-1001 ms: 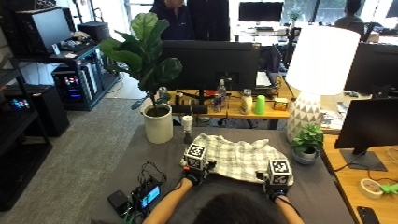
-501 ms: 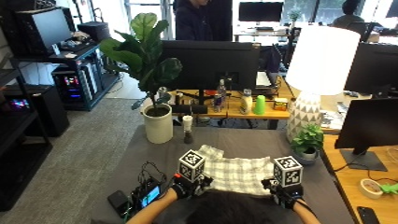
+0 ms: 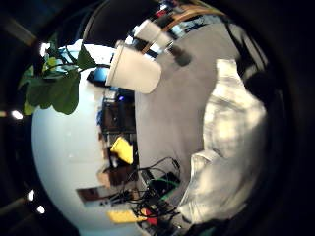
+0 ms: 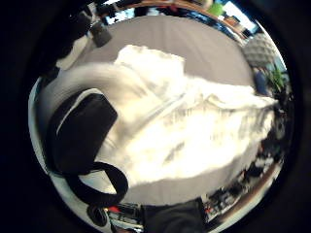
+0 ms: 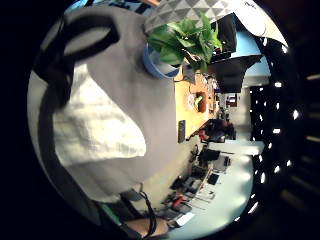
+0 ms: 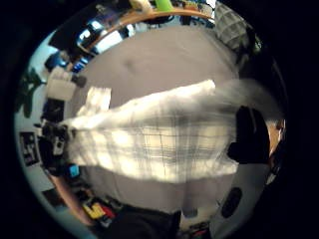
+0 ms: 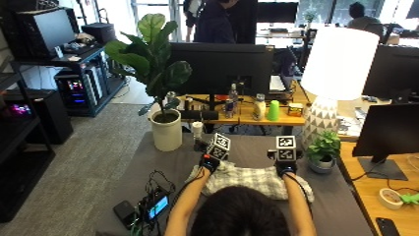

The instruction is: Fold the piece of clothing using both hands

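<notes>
The plaid shirt (image 7: 252, 178) lies bunched on the grey table (image 7: 337, 196) under both palms; the left hand (image 7: 209, 162) and right hand (image 7: 286, 168) seemingly pinch its far edge — finger curl unclear — so uneven lifting risks a skewed fold.

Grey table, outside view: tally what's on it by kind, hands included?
Plaid garment: 1
Potted plants: 2, the big one in the white pot and the small one in the blue pot
Gloved hands: 2, left hand and right hand
Cable-and-device cluster: 1
Total: 6
</notes>
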